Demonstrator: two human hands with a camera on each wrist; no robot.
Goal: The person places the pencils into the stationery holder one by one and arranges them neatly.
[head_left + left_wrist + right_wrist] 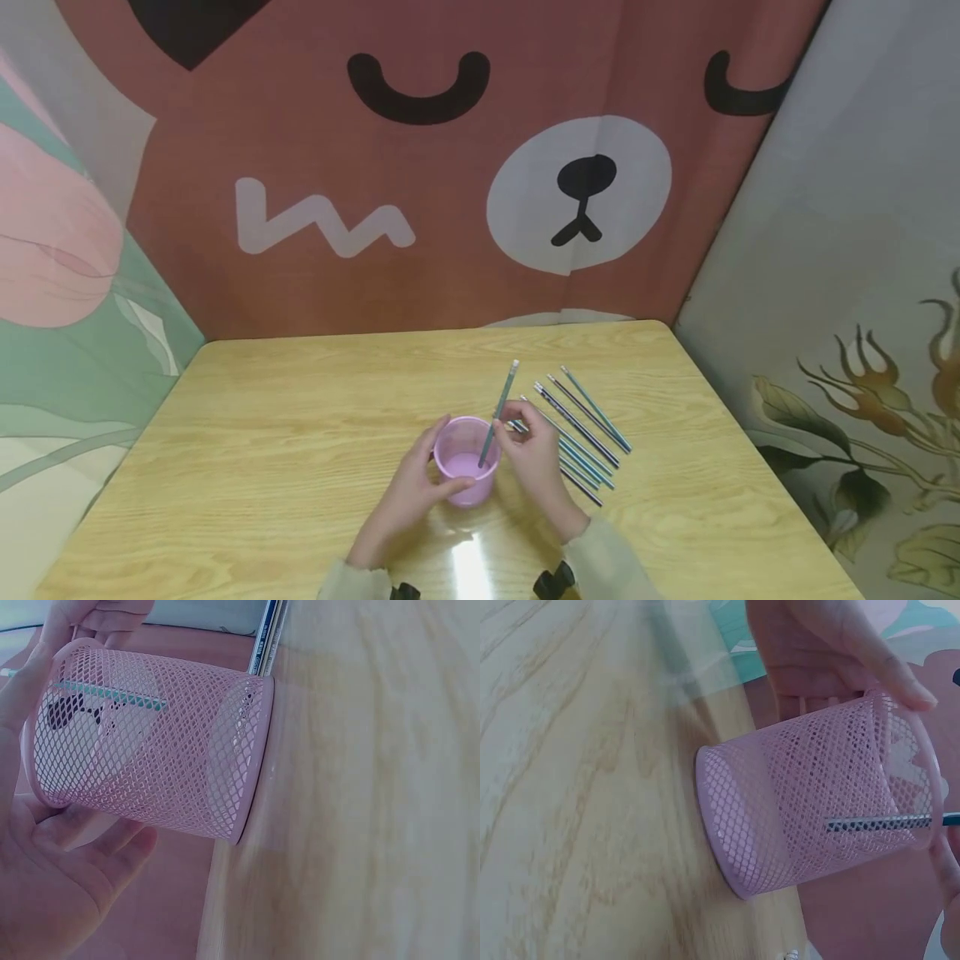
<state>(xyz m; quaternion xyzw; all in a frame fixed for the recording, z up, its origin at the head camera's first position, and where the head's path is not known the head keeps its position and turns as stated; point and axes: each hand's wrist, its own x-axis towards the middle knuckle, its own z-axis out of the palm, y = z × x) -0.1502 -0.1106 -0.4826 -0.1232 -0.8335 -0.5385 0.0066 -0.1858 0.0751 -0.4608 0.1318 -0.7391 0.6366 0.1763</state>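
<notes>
A pink mesh pencil cup (468, 492) stands upright on the wooden table. My left hand (416, 477) holds it near the rim, with the thumb on the near side and the fingers round the left side. My right hand (534, 450) pinches a teal pencil (506, 392) between thumb and fingers at the cup's right rim. The pencil leans, its white eraser end up and its lower end inside the cup. Through the mesh, the left wrist view shows that lower part of the pencil (127, 696) hanging above the cup's base.
Several pencils (577, 412), blue, teal and dark, lie side by side on the table (300, 417) just right of the cup, partly behind my right hand. A curtain with a bear print (450, 167) hangs behind the table, and a flowered one (840, 250) hangs at the right.
</notes>
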